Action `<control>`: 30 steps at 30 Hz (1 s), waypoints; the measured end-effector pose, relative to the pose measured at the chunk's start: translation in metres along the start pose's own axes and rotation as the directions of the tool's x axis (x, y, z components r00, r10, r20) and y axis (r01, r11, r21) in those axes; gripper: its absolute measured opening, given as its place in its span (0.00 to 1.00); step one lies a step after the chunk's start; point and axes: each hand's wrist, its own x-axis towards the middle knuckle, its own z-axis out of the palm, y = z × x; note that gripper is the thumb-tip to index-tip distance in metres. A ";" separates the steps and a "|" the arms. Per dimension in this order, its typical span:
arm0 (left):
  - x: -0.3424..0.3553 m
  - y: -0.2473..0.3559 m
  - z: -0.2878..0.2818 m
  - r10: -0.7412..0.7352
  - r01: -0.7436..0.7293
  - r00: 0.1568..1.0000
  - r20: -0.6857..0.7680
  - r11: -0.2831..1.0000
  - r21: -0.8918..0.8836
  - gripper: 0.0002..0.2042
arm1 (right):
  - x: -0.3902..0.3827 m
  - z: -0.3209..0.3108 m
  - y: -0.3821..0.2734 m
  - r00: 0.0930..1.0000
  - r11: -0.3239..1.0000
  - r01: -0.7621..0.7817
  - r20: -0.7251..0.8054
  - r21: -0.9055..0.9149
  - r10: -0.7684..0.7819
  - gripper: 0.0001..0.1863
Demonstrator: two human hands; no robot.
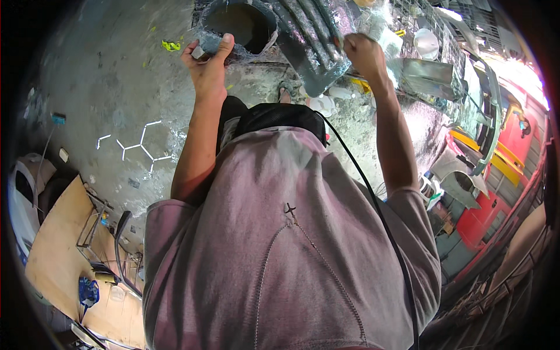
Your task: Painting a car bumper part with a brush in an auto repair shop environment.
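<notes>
My left hand (210, 64) grips a ragged grey edge (207, 45) beside a dark moulded piece with a large round opening (269, 26), its thumb on top. To the right lies a long dark ribbed panel (309, 49) with rough, shiny, fibrous edges; whether it joins the round piece I cannot tell. My right hand (366, 55) is closed at that panel's upper right side, its knuckles up; what is inside the fingers is hidden. My forearms reach up on either side of my grey-pink shirt.
Concrete floor (99, 76) holds yellow-green scraps (170, 45) and a white container (322, 105). Cardboard sheets (52, 233) and a metal frame sit lower left. Clutter at right includes sheet metal (426, 79), yellow strips (496, 157) and red panels (478, 219). My sandalled foot (284, 94) shows below the panel.
</notes>
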 end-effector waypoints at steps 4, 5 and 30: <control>0.001 -0.002 -0.002 0.009 -0.009 1.000 -0.001 1.000 -0.001 0.38 | 0.036 -0.022 -0.012 0.990 0.988 -0.123 -0.057 0.096 0.129 0.10; -0.001 -0.001 -0.001 0.017 -0.017 1.000 -0.003 1.000 -0.003 0.39 | 0.034 -0.028 -0.014 0.992 0.989 -0.112 -0.056 0.096 0.117 0.10; 0.003 -0.002 0.007 0.014 -0.010 0.997 -0.078 0.999 0.044 0.42 | 0.071 -0.004 -0.019 0.998 0.998 0.065 -0.012 -0.015 -0.065 0.09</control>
